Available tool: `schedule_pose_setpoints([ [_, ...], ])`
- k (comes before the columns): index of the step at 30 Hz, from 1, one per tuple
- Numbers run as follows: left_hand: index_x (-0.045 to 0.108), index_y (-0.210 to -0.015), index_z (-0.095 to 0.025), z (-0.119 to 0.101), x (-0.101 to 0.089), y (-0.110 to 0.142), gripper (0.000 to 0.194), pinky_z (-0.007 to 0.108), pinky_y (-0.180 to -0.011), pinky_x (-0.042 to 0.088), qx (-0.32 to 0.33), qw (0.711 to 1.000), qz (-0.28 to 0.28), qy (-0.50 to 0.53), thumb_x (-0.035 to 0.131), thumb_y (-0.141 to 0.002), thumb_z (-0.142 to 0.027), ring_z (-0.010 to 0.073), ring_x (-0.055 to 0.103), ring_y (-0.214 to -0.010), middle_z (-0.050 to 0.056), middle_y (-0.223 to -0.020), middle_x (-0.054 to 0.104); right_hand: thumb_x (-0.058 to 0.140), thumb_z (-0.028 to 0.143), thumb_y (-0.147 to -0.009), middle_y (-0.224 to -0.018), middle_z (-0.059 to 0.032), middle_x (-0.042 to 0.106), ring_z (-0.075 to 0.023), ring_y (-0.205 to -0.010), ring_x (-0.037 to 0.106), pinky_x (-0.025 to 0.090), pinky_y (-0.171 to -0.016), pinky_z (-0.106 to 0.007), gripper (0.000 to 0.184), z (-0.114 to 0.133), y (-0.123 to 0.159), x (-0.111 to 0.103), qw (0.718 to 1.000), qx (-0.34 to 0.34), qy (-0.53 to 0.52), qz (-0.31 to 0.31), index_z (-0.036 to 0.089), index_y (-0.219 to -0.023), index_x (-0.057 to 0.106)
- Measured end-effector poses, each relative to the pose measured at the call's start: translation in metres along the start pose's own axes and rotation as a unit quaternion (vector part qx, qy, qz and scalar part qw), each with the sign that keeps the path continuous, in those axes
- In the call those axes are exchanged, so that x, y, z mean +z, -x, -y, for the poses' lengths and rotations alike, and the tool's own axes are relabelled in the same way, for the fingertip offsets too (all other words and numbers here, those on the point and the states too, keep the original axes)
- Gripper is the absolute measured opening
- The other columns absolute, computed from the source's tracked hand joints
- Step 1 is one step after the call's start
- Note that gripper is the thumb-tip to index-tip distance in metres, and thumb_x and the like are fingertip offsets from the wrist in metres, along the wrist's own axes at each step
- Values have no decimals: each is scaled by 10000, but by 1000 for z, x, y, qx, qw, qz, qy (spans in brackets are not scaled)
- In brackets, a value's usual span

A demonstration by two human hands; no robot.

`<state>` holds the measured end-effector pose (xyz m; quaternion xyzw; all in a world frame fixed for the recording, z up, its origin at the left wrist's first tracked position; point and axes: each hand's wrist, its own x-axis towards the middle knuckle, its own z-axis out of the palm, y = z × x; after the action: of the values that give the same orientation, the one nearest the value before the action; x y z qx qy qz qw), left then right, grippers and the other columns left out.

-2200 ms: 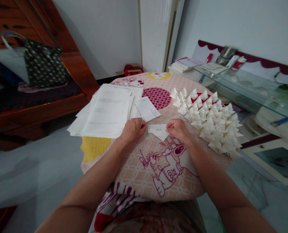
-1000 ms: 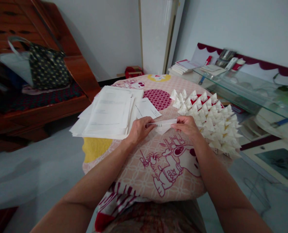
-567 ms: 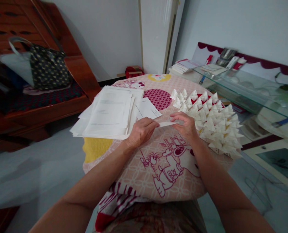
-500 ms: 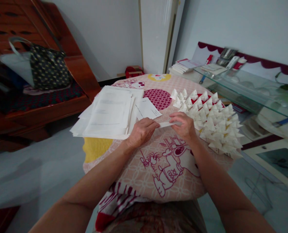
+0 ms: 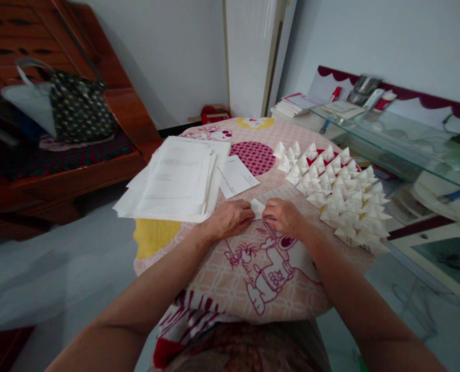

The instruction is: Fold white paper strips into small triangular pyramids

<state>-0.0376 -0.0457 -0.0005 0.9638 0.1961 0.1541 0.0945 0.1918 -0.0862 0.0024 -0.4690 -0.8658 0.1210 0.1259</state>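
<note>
A small piece of white paper lies low over the cloth-covered table, pinched between my two hands. My left hand closes on its left edge with curled fingers. From the right, my right hand grips the same piece, thumb and fingers pressed together. A pale strip, perhaps part of this paper, shows faintly behind my right fingers. Just beyond my left hand rests a loose white slip with printed lines. Right of my right hand stand several rows of pointed folded-paper pieces.
A stack of printed sheets covers the table's left side. The patterned tablecloth drapes over the near edge. Along the right runs a glass shelf with objects on it. A wooden bench holding bags stands at left.
Both hands have come lower and nearer to me, and my right hand has moved left. The strip held between them now shows as a smaller, folded-looking piece near the cloth.
</note>
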Motion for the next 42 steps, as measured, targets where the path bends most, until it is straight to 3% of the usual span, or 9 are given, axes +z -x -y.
schedule_pose_setpoints([
  [8,723,-846,-145,1,-3,-1,128,259,-698,441,-115,984,-25,131,617,-902,-191,149,625,-759,44,-822,696,653,120,-827,-769,-26,620,-147,-699,572,397,-660,-262,136,-15,2,-8,987,32,-156,-19,148,-728,742],
  [13,748,-814,-143,3,-4,-2,162,249,-657,414,-207,965,-30,158,617,-884,-208,132,609,-680,31,-765,714,641,150,-835,-702,-22,614,-136,-652,548,364,-626,-254,171,-15,-2,-5,985,68,-150,-45,128,-689,728],
  [23,764,-765,-165,6,-5,-6,144,257,-620,368,-311,940,-15,139,705,-835,-277,134,580,-618,7,-659,692,685,166,-825,-679,-37,690,-144,-648,575,357,-621,-251,118,-2,-7,-6,975,193,-100,-52,128,-738,755],
  [31,747,-751,-157,6,-5,-10,118,260,-620,370,-339,932,-9,128,748,-800,-265,135,582,-623,9,-675,693,711,163,-822,-711,-55,722,-150,-653,581,365,-630,-257,96,3,-9,-7,972,217,-77,-48,128,-757,773],
  [42,715,-706,-162,9,-1,-9,140,254,-608,373,-318,940,-18,119,731,-795,-270,117,554,-598,4,-642,676,726,197,-836,-753,-77,747,-166,-681,612,381,-647,-264,108,5,-10,-8,970,232,-58,-38,119,-798,790],
])
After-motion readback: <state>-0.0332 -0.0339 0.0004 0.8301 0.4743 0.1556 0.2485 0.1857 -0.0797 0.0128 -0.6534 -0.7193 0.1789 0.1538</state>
